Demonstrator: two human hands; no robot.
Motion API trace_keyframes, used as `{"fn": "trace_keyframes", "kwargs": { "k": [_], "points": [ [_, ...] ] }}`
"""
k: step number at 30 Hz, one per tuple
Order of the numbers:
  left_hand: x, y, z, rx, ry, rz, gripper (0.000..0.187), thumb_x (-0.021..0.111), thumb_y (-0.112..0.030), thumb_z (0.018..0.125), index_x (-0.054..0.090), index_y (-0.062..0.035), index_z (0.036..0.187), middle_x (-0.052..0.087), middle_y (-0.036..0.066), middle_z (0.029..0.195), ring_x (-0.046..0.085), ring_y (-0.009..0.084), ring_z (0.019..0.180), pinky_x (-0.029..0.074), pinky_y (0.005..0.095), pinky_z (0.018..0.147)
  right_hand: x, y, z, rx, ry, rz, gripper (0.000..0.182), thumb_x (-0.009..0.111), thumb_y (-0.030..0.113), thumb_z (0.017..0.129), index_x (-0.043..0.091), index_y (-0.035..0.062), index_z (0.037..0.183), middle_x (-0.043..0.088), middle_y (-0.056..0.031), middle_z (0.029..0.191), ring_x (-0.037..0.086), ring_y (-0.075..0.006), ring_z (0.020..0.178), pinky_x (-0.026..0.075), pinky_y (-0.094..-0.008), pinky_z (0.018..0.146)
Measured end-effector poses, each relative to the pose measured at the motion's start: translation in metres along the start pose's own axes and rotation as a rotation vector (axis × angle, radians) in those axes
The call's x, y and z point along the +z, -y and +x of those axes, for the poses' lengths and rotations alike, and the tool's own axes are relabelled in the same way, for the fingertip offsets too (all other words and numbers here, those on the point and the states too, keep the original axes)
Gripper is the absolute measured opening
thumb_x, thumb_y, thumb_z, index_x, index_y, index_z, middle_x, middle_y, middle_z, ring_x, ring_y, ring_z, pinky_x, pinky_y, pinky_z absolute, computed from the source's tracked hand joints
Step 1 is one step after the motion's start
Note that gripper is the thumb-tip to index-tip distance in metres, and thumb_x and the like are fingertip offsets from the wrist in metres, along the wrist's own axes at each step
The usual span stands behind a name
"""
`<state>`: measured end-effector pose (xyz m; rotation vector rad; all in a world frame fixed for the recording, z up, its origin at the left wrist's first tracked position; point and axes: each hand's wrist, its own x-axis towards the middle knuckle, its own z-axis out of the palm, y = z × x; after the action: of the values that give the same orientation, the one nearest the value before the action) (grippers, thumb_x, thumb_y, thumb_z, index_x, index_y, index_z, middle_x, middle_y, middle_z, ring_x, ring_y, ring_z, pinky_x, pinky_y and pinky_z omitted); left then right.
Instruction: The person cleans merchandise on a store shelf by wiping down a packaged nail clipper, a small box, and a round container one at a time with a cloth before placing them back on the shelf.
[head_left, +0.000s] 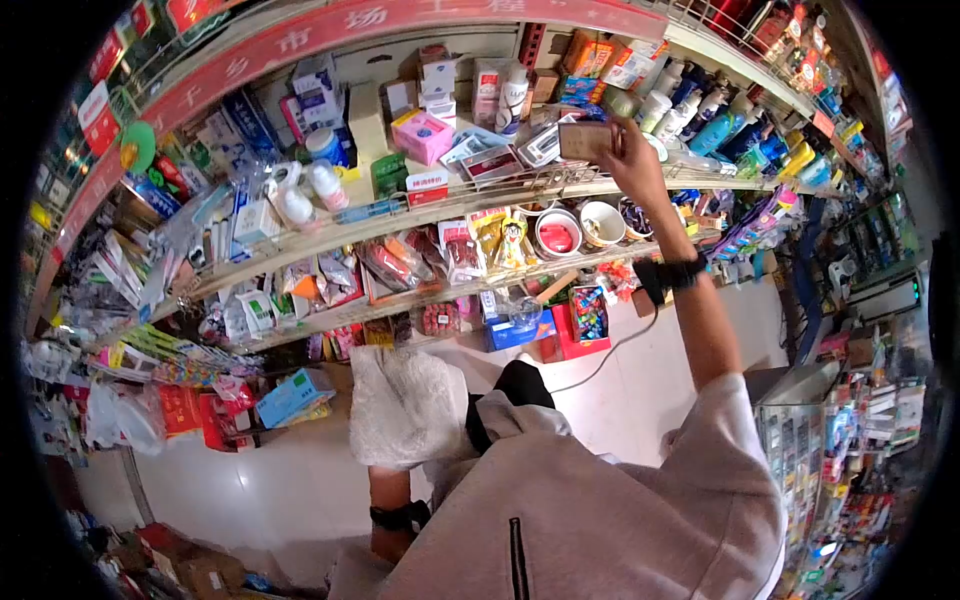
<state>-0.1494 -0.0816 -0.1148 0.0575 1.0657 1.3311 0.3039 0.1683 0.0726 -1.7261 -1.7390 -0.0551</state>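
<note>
Behind crowded shop shelves [400, 225], white floor [290, 480]

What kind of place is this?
Most likely a small shop. Long shelves are crammed with boxes, bottles and snack packets, and the right hand holds a small box up at a shelf.

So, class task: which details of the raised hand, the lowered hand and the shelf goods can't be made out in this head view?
- Small box in the right hand: label too small and blurred to read.
- Left hand: hidden behind the white plastic bag, so its grip is unseen.
- White plastic bag: contents hidden by its own film.
- Shelf packets: print blurred by fisheye distortion.
</note>
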Motion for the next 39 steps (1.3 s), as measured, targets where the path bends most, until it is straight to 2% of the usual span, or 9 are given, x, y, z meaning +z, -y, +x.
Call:
{"fn": "trace_keyframes", "kwargs": {
  "k": [2, 9, 12, 17, 21, 24, 27, 31, 39],
  "points": [
    [0.002, 0.007, -0.002, 0.000, -0.029, 0.003, 0.034, 0.054, -0.033, 0.101, 0.050, -0.0086, 0.124, 0.058, 0.005, 0.115, 0.060, 0.0179, 0.099, 0.054, 0.0367, 0.086, 0.022, -0.032, 0.043, -0.024, -0.120, -0.021, 0.048, 0.074, 0.020, 0.082, 0.054, 0.0055, 0.124, 0.068, -0.0239, 0.104, 0.069, -0.0357, 0.092, 0.054, -0.0434, 0.078],
    [0.020, 0.039, -0.015, 0.018, -0.171, 0.036, 0.035, 0.052, -0.035, 0.101, 0.050, -0.0088, 0.125, 0.058, 0.006, 0.115, 0.060, 0.0184, 0.100, 0.054, 0.0370, 0.087, 0.080, -0.080, 0.165, 0.109, -0.023, -0.115, 0.045, 0.072, 0.033, 0.083, 0.058, 0.0093, 0.119, 0.068, -0.0206, 0.105, 0.068, -0.0408, 0.089, 0.054, -0.0482, 0.080],
    [0.036, 0.054, -0.023, 0.042, -0.234, 0.042, 0.036, 0.052, -0.035, 0.101, 0.050, -0.0090, 0.125, 0.058, 0.006, 0.115, 0.060, 0.0186, 0.100, 0.053, 0.0372, 0.087, 0.133, -0.115, 0.199, -0.117, -0.083, -0.125, 0.041, 0.063, 0.046, 0.085, 0.067, 0.0112, 0.108, 0.068, -0.0192, 0.103, 0.067, -0.0398, 0.091, 0.055, -0.0475, 0.082],
    [0.069, 0.066, -0.031, 0.070, -0.316, 0.064, 0.037, 0.051, -0.037, 0.101, 0.050, -0.0091, 0.126, 0.058, 0.006, 0.116, 0.060, 0.0190, 0.101, 0.053, 0.0374, 0.088, 0.142, -0.100, 0.226, -0.182, 0.375, -0.270, 0.045, 0.064, 0.044, 0.084, 0.066, 0.0104, 0.114, 0.064, -0.0193, 0.119, 0.061, -0.0367, 0.110, 0.053, -0.0472, 0.088],
    [0.095, 0.072, -0.028, 0.079, -0.333, 0.070, 0.038, 0.050, -0.038, 0.101, 0.050, -0.0093, 0.126, 0.058, 0.007, 0.116, 0.060, 0.0192, 0.101, 0.053, 0.0376, 0.088, 0.171, -0.117, 0.236, -0.339, 0.118, 0.055, 0.036, 0.063, 0.037, 0.084, 0.070, 0.0079, 0.103, 0.068, -0.0222, 0.104, 0.063, -0.0404, 0.099, 0.051, -0.0441, 0.087],
    [0.105, 0.073, -0.033, 0.079, -0.363, 0.080, 0.039, 0.049, -0.039, 0.102, 0.050, -0.0094, 0.127, 0.058, 0.007, 0.116, 0.060, 0.0195, 0.101, 0.053, 0.0378, 0.088, 0.163, -0.129, 0.235, -0.286, 0.386, -0.060, 0.028, 0.064, 0.031, 0.082, 0.073, 0.0083, 0.097, 0.070, -0.0201, 0.096, 0.066, -0.0398, 0.092, 0.052, -0.0465, 0.082],
    [0.112, 0.076, -0.036, 0.080, -0.376, 0.090, 0.039, 0.049, -0.039, 0.102, 0.050, -0.0095, 0.127, 0.058, 0.007, 0.116, 0.060, 0.0197, 0.102, 0.053, 0.0379, 0.089, 0.160, -0.136, 0.236, -0.556, 0.470, -0.350, 0.036, 0.052, 0.029, 0.089, 0.070, 0.0072, 0.110, 0.068, -0.0208, 0.113, 0.066, -0.0414, 0.101, 0.054, -0.0479, 0.087],
    [0.121, 0.079, -0.037, 0.085, -0.376, 0.089, 0.040, 0.048, -0.040, 0.102, 0.050, -0.0097, 0.127, 0.058, 0.007, 0.117, 0.060, 0.0200, 0.102, 0.053, 0.0381, 0.089, 0.148, -0.131, 0.229, -0.305, 0.310, -0.242, 0.030, 0.058, 0.027, 0.086, 0.074, 0.0026, 0.094, 0.070, -0.0228, 0.105, 0.070, -0.0376, 0.097, 0.056, -0.0474, 0.085],
    [0.126, 0.076, -0.036, 0.076, -0.355, 0.106, 0.042, 0.047, -0.043, 0.102, 0.050, -0.0100, 0.128, 0.058, 0.008, 0.117, 0.060, 0.0205, 0.103, 0.053, 0.0385, 0.090, 0.164, -0.129, 0.238, -0.177, 0.408, -0.284, 0.037, 0.051, 0.023, 0.091, 0.063, 0.0044, 0.121, 0.066, -0.0249, 0.117, 0.067, -0.0397, 0.105, 0.056, -0.0501, 0.086]
  ]
}}
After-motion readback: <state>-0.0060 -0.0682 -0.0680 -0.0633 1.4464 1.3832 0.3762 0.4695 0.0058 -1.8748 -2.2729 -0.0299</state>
